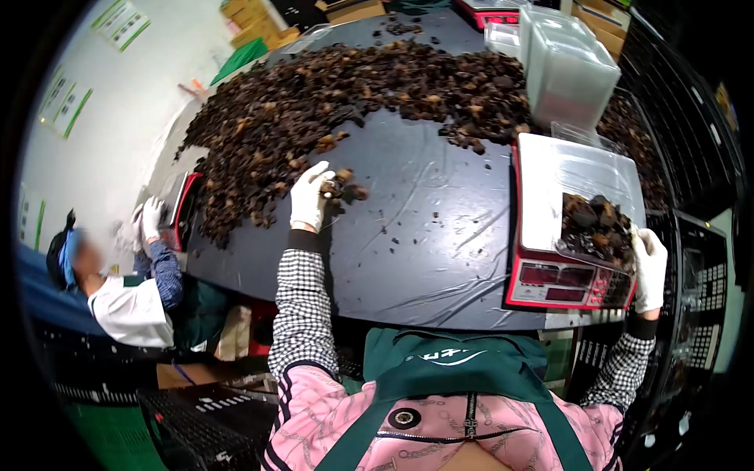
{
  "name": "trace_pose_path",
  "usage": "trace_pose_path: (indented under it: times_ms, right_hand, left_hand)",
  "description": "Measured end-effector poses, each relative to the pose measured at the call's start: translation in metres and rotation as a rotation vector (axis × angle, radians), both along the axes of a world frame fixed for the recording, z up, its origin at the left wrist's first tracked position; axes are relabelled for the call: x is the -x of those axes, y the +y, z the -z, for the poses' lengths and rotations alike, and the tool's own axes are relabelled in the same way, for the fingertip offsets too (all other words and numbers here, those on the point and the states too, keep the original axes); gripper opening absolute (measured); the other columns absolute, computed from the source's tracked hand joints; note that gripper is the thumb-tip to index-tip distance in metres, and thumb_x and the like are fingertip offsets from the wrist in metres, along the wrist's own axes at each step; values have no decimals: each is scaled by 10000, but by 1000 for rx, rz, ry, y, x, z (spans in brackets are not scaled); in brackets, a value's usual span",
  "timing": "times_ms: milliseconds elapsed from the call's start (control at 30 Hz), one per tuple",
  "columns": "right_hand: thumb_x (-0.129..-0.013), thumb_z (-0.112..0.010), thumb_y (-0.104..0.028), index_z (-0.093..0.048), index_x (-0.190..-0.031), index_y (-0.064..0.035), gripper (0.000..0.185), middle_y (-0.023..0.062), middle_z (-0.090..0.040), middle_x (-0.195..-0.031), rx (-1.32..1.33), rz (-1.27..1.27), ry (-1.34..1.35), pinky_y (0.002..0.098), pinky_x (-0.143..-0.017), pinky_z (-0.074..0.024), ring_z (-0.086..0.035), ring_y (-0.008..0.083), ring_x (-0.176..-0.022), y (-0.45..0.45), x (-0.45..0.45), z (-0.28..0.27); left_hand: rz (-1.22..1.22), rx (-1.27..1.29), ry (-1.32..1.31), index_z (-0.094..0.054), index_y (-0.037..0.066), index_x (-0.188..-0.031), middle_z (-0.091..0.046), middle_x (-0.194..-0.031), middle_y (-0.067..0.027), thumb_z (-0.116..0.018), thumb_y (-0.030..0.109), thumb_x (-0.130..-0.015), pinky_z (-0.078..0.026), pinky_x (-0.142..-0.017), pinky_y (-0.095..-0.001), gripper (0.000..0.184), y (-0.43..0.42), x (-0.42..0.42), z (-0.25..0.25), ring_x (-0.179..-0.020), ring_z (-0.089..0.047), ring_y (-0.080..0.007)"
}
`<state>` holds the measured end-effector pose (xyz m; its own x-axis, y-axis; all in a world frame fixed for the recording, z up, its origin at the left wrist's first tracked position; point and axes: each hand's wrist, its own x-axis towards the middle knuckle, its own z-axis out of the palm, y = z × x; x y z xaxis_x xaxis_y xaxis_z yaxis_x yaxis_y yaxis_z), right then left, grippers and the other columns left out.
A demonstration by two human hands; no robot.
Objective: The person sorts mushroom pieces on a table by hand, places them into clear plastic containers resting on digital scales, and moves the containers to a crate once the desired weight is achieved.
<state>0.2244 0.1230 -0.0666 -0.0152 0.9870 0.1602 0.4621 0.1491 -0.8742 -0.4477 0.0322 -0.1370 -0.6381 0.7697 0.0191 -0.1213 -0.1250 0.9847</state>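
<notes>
My left hand point(311, 196), in a white glove, is closed on a few dark brown dried pieces point(336, 187) over the grey table point(408, 212). A large curved pile of the same dark pieces point(267, 125) lies just beyond it. On the right, my right hand point(649, 267), gloved too, is at the right edge of a clear tray holding dark pieces point(598, 231). That tray rests on the metal plate of a red scale point(542, 177). The fingertips of my right hand bend around the tray's edge.
Stacked clear containers point(569, 78) stand behind the scale. At the left a co-worker point(129, 306) has gloved hands at another red scale point(182, 208). Black crates point(691, 141) line the right side; cardboard boxes point(251, 23) are at the back left.
</notes>
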Motion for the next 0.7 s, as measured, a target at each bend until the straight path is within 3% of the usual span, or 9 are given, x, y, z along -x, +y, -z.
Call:
trace_pose_path:
  times_ms: [67, 133, 200, 300, 400, 467, 533, 600, 700]
  right_hand:
    - [-1016, -633, -167, -657, -956, -31, 151, -66, -569, -742, 9, 38, 19, 186, -508, -343, -448, -3, -580, -6, 8, -10]
    - [-1017, -627, -140, -660, -1011, -22, 123, -57, -579, -767, 18, 94, 89, 179, -499, -355, -460, -6, -573, -3, 8, -2]
    - [-1026, -615, -129, -666, -1037, -19, 122, -59, -581, -778, 9, 91, 121, 180, -503, -361, -456, -4, -573, -6, 14, -5]
    - [-1031, -610, -125, -671, -1066, -16, 130, -64, -573, -778, -99, 90, 165, 179, -509, -362, -453, -5, -586, -8, 34, -10]
    - [-1024, -622, -114, -681, -1099, -8, 143, -65, -593, -819, -37, 47, 195, 173, -559, -368, -460, -8, -652, -16, 65, -26]
    - [-1024, -623, -113, -680, -1072, 1, 136, -65, -594, -833, -121, 29, 201, 180, -591, -369, -453, 1, -663, -22, 99, -34]
    - [-1028, -618, -116, -675, -1059, 2, 135, -61, -591, -834, -114, -50, 136, 172, -603, -364, -460, 2, -671, -37, 135, -57]
    - [-1033, -608, -113, -668, -1063, -1, 131, -55, -593, -847, -107, -92, 223, 169, -606, -358, -467, 4, -682, -38, 164, -51]
    - [-1034, -595, -108, -668, -1124, -14, 149, -40, -631, -880, 38, -150, 316, 162, -591, -371, -504, 9, -670, -46, 201, -39]
  left_hand:
    - [22, 61, -119, -671, -10, -1252, -718, -1113, -116, -606, 35, -975, -521, -690, -271, 288, -13, 4, 6, -874, -656, -152]
    - [-64, 66, -122, -671, 2, -1248, -732, -1055, -91, -602, 47, -990, -489, -621, -252, 271, -21, 2, 8, -810, -647, -128]
    - [-180, 155, 36, -689, 15, -1228, -740, -1042, -77, -611, 65, -989, -495, -630, -241, 256, -24, -6, 3, -852, -662, -106]
    - [-85, 174, 322, -728, 14, -1147, -747, -1038, -53, -646, 73, -950, -533, -799, -258, 221, -17, -9, 6, -913, -677, -110]
    - [-7, 174, 974, -743, 44, -1113, -737, -1057, -110, -671, 102, -892, -539, -909, -348, 239, -7, -57, -9, -995, -691, -268]
    - [73, 23, 1206, -753, 94, -1043, -713, -1038, -127, -705, 165, -853, -530, -915, -368, 209, 4, -75, 1, -1012, -659, -313]
    - [408, 82, 1598, -733, 135, -1035, -673, -1060, -131, -718, 233, -838, -521, -870, -392, 221, 4, -98, -30, -1037, -617, -316]
    - [103, 197, 1404, -694, 158, -1060, -626, -1082, -143, -700, 248, -831, -514, -825, -403, 246, -7, -127, -27, -1051, -580, -323]
    - [164, 286, 1461, -652, 106, -1063, -596, -1014, -139, -613, 175, -871, -508, -813, -438, 207, 7, -120, 19, -986, -571, -334]
